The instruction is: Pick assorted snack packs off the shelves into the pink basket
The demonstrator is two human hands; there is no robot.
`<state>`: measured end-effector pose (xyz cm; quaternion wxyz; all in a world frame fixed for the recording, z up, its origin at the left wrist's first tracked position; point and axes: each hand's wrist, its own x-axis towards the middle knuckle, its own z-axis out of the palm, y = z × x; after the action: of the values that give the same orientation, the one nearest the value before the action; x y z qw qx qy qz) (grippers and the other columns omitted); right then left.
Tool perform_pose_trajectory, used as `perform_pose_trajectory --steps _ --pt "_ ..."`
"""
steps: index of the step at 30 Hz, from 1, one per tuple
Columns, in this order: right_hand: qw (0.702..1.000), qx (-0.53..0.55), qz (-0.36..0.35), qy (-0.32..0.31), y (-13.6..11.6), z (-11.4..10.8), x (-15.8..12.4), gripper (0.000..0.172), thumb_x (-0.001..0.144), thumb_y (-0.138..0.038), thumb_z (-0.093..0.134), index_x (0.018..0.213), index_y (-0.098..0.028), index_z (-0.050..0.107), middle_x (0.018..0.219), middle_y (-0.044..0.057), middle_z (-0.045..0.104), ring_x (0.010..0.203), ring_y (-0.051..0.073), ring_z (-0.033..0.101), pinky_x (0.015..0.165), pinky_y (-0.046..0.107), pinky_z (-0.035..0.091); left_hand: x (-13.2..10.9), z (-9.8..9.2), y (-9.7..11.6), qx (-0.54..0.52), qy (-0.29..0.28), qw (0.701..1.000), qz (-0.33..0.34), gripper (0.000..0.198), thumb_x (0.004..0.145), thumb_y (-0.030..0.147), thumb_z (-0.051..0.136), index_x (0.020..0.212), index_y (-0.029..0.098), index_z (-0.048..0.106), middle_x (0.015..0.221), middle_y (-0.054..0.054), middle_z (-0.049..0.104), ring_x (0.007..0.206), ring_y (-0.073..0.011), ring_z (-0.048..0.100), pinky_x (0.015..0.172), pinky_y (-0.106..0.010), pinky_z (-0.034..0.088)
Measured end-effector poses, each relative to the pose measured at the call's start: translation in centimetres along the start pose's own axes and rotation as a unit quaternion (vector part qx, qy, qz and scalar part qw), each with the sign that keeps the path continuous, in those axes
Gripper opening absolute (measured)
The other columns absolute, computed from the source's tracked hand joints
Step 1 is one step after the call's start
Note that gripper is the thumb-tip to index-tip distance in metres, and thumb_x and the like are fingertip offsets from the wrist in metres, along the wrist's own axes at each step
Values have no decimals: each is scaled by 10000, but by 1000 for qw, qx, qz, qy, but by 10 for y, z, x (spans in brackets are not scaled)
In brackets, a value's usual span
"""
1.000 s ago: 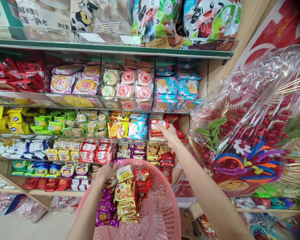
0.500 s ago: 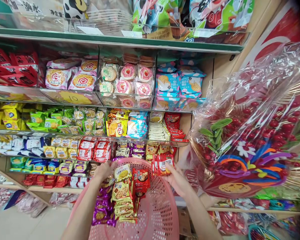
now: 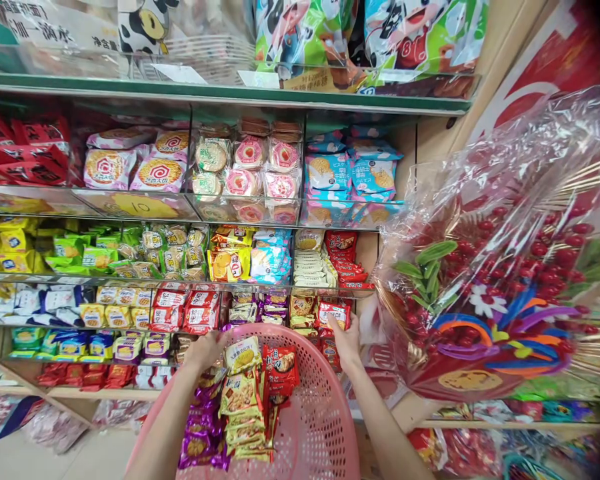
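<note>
Your left hand (image 3: 203, 353) has got the pink basket (image 3: 315, 430) by the rim, with purple packs (image 3: 200, 433), gold packs (image 3: 241, 397) and red packs (image 3: 281, 365) piled inside. Your right hand (image 3: 349, 345) is pinching a little red packet (image 3: 334, 312) at the shelves (image 3: 260, 95), just beyond the basket.

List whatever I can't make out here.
Head view:
Near rim of the basket: cut off by the bottom edge.
Basket floor beneath the purple packets: covered by them.
Back of the red packet in the right hand: turned away.
Tops of the cow bags: cut off above.
</note>
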<state>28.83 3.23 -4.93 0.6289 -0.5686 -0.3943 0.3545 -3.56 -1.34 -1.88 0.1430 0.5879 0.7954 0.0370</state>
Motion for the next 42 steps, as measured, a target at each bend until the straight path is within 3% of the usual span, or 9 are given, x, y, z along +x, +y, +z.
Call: perform_pose_trajectory --steps 8,16,22,26,29,35,42 --pt "989 -77 -123 34 13 10 18 714 698 -495 572 1278 -171 309 1180 125 543 953 208 585 847 318 457 0 3 -3 -9 8 1000 6 648 804 621 199 1017 158 600 930 -183 687 911 -326 629 773 -415 439" --pt "986 -103 -130 13 28 10 34 714 722 -490 553 1297 -167 279 1110 121 580 898 214 596 833 337 452 0 2 -2 -5 8 1000 3 621 808 609 209 984 162 603 937 -180 686 926 -325 624 780 -410 437" --pt "973 -182 -140 9 29 3 34 687 728 -504 535 1283 -164 312 1272 152 481 1127 255 492 937 360 385 -1 1 0 -3 8 1000 2 631 807 607 200 980 149 598 930 -189 687 919 -315 628 783 -403 441" --pt "960 -210 -184 20 34 3 32 664 768 -508 489 1299 -153 303 1337 165 404 1220 264 398 984 366 339 0 3 -2 6 12 1000 3 620 818 588 203 1004 143 592 954 -195 680 923 -320 627 772 -401 445" --pt "951 -222 -212 34 40 4 32 686 784 -530 460 1315 -134 283 1337 183 389 1209 286 399 973 394 347 2 5 -5 21 15 1000 7 615 823 580 199 1012 142 588 968 -199 674 929 -335 622 767 -414 441" --pt "930 -286 -221 58 43 8 31 757 808 -571 381 1353 -72 219 1324 252 351 1233 340 334 964 459 331 5 8 -6 11 22 1000 -1 616 810 602 201 977 160 596 932 -193 683 936 -345 618 770 -421 437" --pt "900 -322 -288 61 39 10 22 661 869 -491 318 1395 -142 123 1381 201 300 1259 297 300 982 463 314 -2 0 0 6 13 1000 0 592 815 587 218 970 163 600 931 -178 688 929 -323 622 764 -400 438"
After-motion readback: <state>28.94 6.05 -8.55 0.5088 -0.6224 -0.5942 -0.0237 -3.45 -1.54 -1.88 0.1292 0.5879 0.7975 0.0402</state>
